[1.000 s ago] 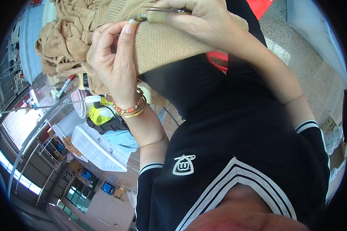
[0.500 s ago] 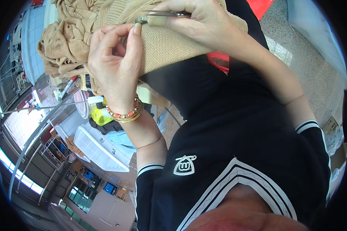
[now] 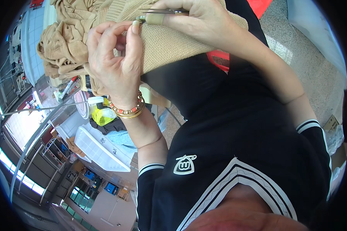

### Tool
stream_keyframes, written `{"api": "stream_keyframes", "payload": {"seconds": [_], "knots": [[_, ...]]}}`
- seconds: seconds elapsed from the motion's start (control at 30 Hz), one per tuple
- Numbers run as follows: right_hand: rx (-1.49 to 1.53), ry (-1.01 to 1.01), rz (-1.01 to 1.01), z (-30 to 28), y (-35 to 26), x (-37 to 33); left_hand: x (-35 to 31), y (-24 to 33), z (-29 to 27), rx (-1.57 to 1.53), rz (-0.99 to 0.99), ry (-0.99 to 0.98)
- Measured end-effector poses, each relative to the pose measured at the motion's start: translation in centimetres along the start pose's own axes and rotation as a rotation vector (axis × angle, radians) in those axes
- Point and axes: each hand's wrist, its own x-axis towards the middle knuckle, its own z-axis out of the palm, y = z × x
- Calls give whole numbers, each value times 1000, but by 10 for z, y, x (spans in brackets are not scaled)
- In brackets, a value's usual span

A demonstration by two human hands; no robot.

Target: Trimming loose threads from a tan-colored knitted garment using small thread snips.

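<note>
A tan knitted garment is spread under both hands at the top of the head view, and its bulk lies crumpled at the upper left. My left hand is closed, thumb and forefinger pinching at the knit; the exact spot between the fingertips is hidden. Beaded and gold bracelets circle that wrist. My right hand grips small scissors, their dark, thin blades pointing left above the knit. A beige band wraps the right thumb, whose tip almost meets the left fingertips.
White plastic bins stand at the left with blue and dark cloth beside them. A yellow bag lies near my left forearm. Part of something red shows beyond my lap, and speckled floor lies at the right.
My right hand and the scissors have shifted slightly left and up. The left thumb has risen a little; its pinch at the knit stays in place.
</note>
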Motion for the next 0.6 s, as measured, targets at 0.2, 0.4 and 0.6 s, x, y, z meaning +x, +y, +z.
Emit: {"api": "stream_keyframes", "payload": {"seconds": [0.2, 0.4, 0.6], "knots": [[-139, -149, 356, -8, -26, 4, -3, -8, 1, -86, -43, 19], [-554, 51, -433, -14, -8, -8, -3, -7, 2, -141, -41, 56], [-717, -114, -155, -12, -42, -6, -8, -9, 3, -180, -84, 84]]}}
